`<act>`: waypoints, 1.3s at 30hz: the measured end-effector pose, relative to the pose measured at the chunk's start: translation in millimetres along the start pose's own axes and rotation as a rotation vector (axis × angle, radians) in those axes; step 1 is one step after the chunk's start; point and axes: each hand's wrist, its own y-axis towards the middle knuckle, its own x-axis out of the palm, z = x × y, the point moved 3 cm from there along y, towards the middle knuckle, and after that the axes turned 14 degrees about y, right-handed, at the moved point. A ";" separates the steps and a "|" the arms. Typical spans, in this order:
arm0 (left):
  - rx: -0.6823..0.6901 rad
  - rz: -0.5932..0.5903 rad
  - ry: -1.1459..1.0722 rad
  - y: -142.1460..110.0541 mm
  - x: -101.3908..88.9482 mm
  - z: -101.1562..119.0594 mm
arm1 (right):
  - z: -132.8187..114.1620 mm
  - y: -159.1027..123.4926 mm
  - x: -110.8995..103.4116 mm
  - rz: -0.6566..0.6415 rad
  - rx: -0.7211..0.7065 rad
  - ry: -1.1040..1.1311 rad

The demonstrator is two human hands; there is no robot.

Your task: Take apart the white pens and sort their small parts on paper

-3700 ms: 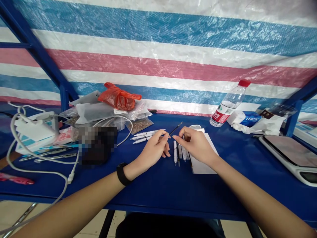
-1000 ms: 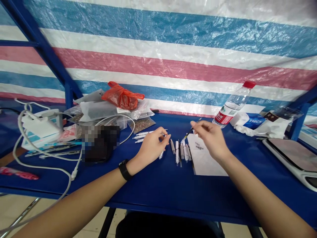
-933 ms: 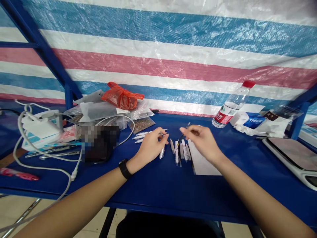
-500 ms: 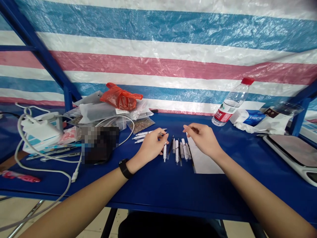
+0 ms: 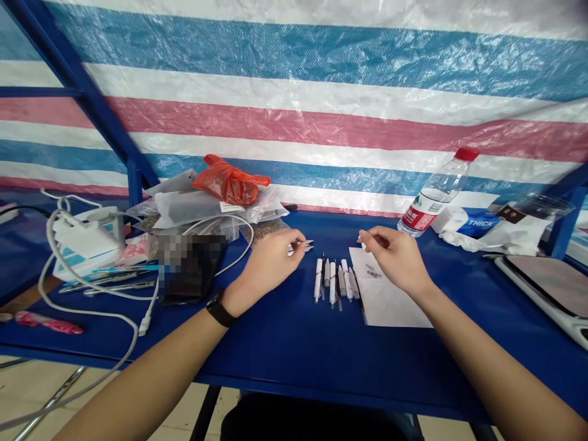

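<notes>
Several pen parts (image 5: 332, 283) lie between both hands (image 5: 271, 257) (image 5: 395, 257): left narrow, right pinching white piece (image 5: 363, 247).

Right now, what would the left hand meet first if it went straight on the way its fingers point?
Likely the pens: their ends show just past the fingertips of the left hand. Depth is unclear in this one view, so it might pass above them.
</notes>
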 end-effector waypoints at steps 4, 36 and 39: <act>0.019 -0.129 0.337 2.4 -7.9 -14.8 | 0.7 -0.5 -1.4 0.010 -0.005 -0.010; 0.050 -0.575 -1.219 -32.0 14.8 50.0 | -23.8 -24.6 18.4 -0.244 -0.148 0.683; 0.080 -0.476 -1.059 -30.8 18.9 48.4 | -17.5 -19.7 16.4 -0.163 -0.070 0.748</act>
